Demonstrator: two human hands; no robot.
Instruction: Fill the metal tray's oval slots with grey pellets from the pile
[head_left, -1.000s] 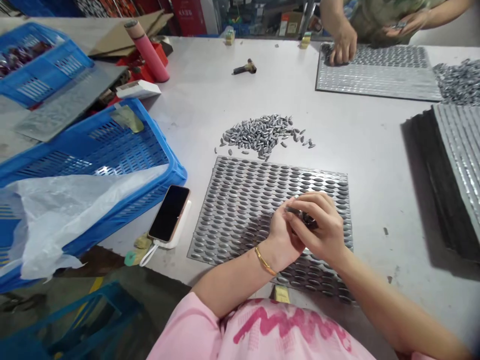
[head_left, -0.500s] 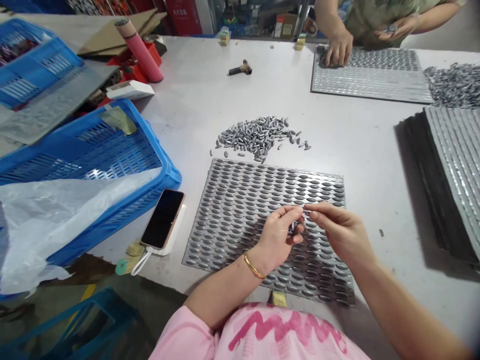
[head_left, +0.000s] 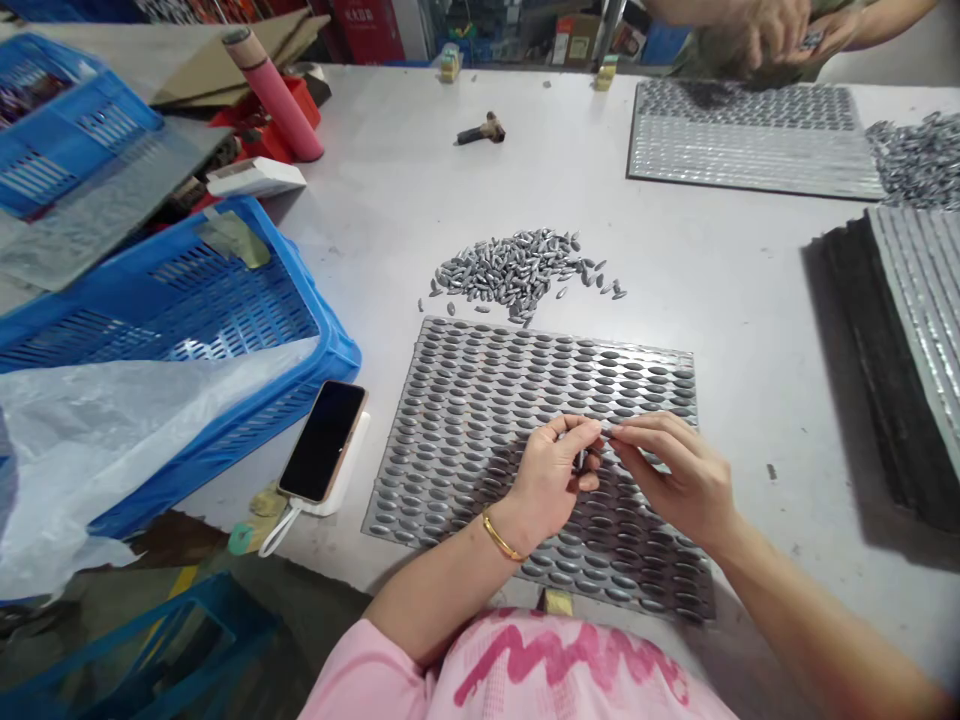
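A flat grey board (head_left: 480,400) lies in front of me, covered with rows of pointed oval metal pieces. Above it, my left hand (head_left: 553,475) is curled closed around a few of the same oval pieces, mostly hidden by the fingers. Its thumb and forefinger meet the fingertips of my right hand (head_left: 675,470). The right hand pinches one small oval metal piece (head_left: 606,428), which shows only in part between the two hands. Past the board's far edge lies a loose pile of oval metal pieces (head_left: 517,270).
A phone (head_left: 324,440) and blue crate (head_left: 341,350) are on the left. A pink bottle (head_left: 281,105) and a dark tool (head_left: 481,130) lie farther back. Stacked boards (head_left: 900,380) stand at right. Across the table, a co-worker's hands (head_left: 787,30) are above another board (head_left: 750,150).
My hands stay close together over the board, the right one shifting slightly. The co-worker's hand has lifted off the far board and joined their other hand.
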